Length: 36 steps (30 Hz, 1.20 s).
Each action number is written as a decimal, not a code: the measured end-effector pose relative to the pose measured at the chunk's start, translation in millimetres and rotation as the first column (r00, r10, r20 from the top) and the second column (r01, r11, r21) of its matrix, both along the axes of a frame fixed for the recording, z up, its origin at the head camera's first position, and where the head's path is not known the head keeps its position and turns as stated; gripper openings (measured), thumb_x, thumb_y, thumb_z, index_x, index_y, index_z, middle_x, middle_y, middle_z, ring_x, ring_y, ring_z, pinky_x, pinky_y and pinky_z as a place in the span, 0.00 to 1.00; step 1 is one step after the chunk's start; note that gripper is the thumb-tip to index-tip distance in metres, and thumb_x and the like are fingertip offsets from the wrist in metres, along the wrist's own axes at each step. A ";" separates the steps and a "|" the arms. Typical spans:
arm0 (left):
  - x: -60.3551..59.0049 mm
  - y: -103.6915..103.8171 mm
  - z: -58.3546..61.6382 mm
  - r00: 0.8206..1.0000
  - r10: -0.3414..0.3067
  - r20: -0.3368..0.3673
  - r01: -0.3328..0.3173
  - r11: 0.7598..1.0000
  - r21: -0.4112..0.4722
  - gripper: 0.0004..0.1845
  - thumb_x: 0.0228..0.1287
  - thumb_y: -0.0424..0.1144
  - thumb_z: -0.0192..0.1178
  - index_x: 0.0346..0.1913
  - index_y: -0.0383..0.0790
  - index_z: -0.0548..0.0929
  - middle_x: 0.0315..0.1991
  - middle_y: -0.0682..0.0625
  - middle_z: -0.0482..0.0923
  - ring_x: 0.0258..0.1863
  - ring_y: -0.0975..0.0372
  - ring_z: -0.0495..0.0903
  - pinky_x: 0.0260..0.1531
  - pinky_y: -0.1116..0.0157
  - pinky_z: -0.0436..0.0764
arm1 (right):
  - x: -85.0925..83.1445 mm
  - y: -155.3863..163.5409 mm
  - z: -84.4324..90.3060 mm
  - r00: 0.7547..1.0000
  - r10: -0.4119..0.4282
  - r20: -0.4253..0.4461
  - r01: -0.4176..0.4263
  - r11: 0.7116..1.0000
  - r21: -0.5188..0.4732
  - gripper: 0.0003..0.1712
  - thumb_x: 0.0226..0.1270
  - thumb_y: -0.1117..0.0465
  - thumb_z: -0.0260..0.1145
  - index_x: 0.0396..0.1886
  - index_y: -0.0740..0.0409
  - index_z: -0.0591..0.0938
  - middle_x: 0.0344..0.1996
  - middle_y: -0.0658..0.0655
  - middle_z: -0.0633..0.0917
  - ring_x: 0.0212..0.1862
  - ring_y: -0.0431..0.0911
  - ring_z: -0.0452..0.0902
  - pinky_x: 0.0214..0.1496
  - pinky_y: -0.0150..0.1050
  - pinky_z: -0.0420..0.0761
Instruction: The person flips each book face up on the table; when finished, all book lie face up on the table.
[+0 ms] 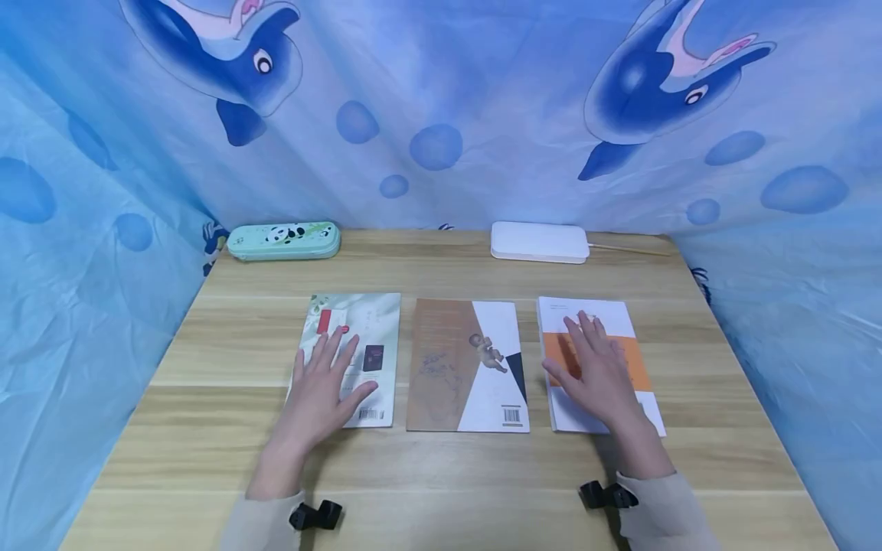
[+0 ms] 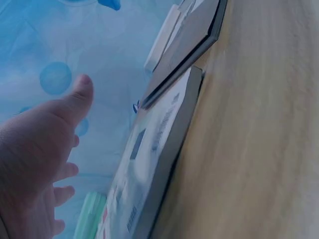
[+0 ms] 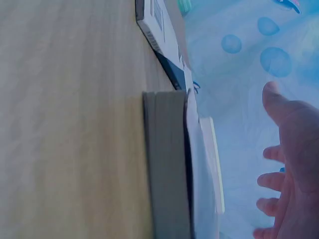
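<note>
Three books lie in a row on the wooden table. My left hand [image 1: 322, 394], fingers spread, is over the pale green book [image 1: 381, 321] at the left; in the left wrist view a gap shows between the hand [image 2: 40, 154] and its cover. In the middle lies a brown and white book [image 1: 441, 367] with a baby figure and a barcode. Over the thick white and orange book [image 1: 637, 371] at the right is my right hand [image 1: 602, 379], fingers straight and thumb out. The right wrist view shows that hand [image 3: 301, 154] raised above the book's page block [image 3: 169, 164].
At the back left of the table [image 1: 455, 490] lies a mint pencil case [image 1: 313, 243] with pandas on it. A white flat box [image 1: 540, 241] with a cable [image 1: 630, 249] sits at the back right. A blue dolphin-print curtain [image 1: 482, 92] hangs behind and along both sides.
</note>
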<state>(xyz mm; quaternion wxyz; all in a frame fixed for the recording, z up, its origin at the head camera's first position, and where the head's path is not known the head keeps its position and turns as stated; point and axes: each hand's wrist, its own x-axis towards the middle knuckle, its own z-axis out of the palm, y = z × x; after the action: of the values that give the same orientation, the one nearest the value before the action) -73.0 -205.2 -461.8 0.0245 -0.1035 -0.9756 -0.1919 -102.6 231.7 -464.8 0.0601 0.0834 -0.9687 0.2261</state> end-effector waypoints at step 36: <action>54.1 -71.5 -17.8 0.990 0.109 0.089 -0.123 0.978 0.166 0.55 0.46 0.60 0.78 0.71 0.27 0.69 0.74 0.29 0.58 0.70 0.31 0.59 0.63 0.32 0.64 | -77.9 -82.1 6.3 0.970 0.236 0.056 -0.218 0.949 -0.226 0.35 0.69 0.47 0.70 0.70 0.59 0.74 0.64 0.62 0.79 0.66 0.57 0.73 0.67 0.56 0.75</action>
<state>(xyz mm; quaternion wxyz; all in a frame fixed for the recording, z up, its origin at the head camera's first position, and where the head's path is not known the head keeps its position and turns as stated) -18.9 -276.7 -479.6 0.0055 -0.0362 -0.9601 -0.2772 -180.5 149.6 -458.4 0.0025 0.1781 -0.9236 0.3395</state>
